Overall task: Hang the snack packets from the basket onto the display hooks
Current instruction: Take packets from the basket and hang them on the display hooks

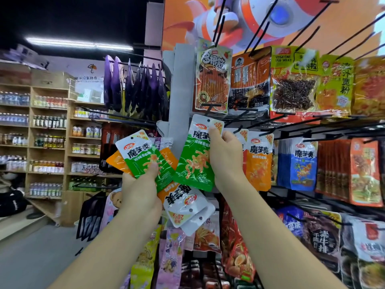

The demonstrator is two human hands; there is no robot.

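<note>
Head view, two voices.

— What is held, and where in the frame?
— At centre, a green-and-white foil snack packet is pinched near its top corner by the right hand, with the thumb in front and the fingers curled behind. Left of centre, a fan of green, orange and white foil packets is clamped in the left hand, the thumb pressed on the front. Some of these packets hang upside down below it.

— Where is the raised packet meant to go?
— Probably onto a black wire display hook just right of it, beside a row of orange-and-white packets already hung. Which hook is intended cannot be told for certain.

— How is the step done well?
— The small punched hole at the packet's top edge should be lined up with the hook tip. The packet should be kept upright and facing out, then slid straight back along the wire. The pinch is best kept below the hole so the tip is not blocked. The fan should be held clear of the rack so nothing is snagged or dropped.
</note>
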